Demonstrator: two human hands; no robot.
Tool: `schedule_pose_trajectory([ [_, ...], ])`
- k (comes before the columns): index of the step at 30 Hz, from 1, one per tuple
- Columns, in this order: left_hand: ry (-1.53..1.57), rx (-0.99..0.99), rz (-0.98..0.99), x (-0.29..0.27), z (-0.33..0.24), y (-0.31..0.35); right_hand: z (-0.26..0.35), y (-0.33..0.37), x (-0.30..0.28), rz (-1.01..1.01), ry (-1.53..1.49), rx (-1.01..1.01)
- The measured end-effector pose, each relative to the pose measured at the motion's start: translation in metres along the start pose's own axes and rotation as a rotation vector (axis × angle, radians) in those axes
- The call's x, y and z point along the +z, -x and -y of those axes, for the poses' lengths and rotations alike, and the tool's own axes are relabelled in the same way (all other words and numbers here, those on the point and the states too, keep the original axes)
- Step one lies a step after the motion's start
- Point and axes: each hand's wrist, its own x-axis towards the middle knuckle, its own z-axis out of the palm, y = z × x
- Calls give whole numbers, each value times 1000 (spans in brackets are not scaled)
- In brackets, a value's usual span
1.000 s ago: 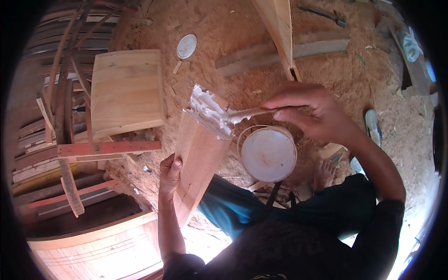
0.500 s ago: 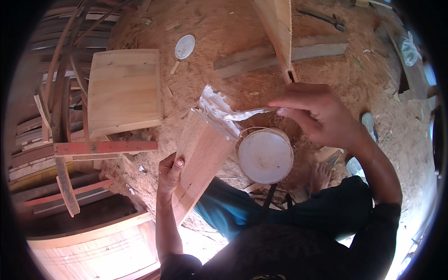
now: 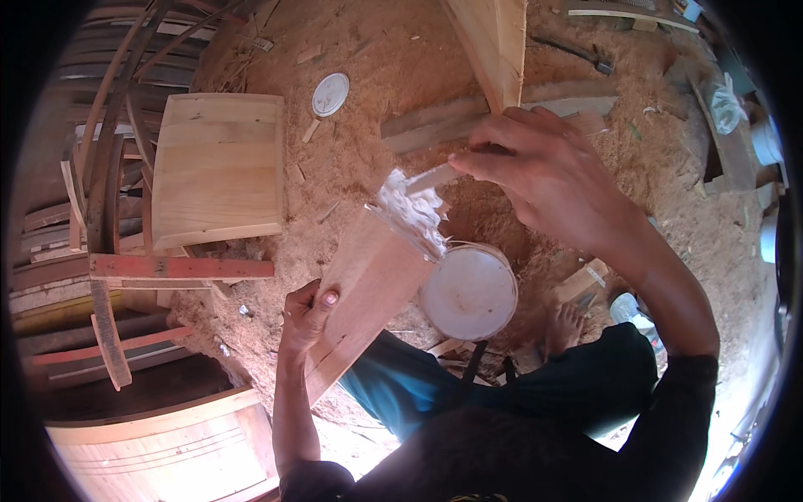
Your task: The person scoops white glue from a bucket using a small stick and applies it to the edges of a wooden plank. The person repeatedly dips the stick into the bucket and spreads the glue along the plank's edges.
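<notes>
The board (image 3: 368, 280) slants lengthwise from beside my left leg (image 3: 397, 381) up and rightward, its end, coated in white paste (image 3: 410, 205), pointing away near the bucket (image 3: 470, 293). My left hand (image 3: 308, 314) has its fingers clasped on the left edge; my right hand (image 3: 560, 176) pinches a flat stick (image 3: 433, 176), now higher on the paste than half a second ago.

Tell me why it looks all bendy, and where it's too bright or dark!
Head view, edges: the fisheye lens bends straight lines inside a black rim; head view, bottom: glare bleaches parts of the grooved wooden panel; head view, lower middle: the black shirt is so dark that its folds barely show; head view, centre: lumps in the white paste can be made out.
</notes>
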Motion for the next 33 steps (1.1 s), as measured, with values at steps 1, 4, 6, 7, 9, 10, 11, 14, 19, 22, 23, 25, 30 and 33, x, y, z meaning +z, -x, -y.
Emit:
schedule_pose_trajectory([
  [1,5,0,-8,0,-1,1,-2,-2,3,5,-22,-4],
  [4,11,-6,-19,-4,1,2,-4,-4,10,44,-34,-30],
  [6,-5,-16,-7,-8,4,4,-4,-2,6,99,29,-68],
  [7,-23,-19,2,-8,5,3,-3,2,1,168,22,-59],
  [9,-66,-25,5,-9,0,6,-2,15,-10,296,1,-51],
  [10,-74,-38,13,-8,-2,5,-3,22,-12,295,-32,-47],
  [11,-82,-51,20,-7,-5,3,-3,29,-13,293,-65,-41],
  [14,-80,-48,17,-6,-4,0,-9,35,-18,330,-252,54],
  [19,-47,-27,25,0,-5,-5,-14,7,-3,200,-199,136],
  [22,-53,-26,24,2,-4,-3,-12,-2,14,191,-78,3],
  [23,-54,-31,20,-1,-4,-1,-9,-2,17,200,-84,-34],
  [25,-70,-40,25,-4,-4,2,-4,3,18,269,-98,-65],
  [30,-97,-77,72,-4,-3,0,3,38,-2,377,-123,-51],
  [33,-152,-62,82,-8,1,-3,6,60,-10,361,-214,-20],
])
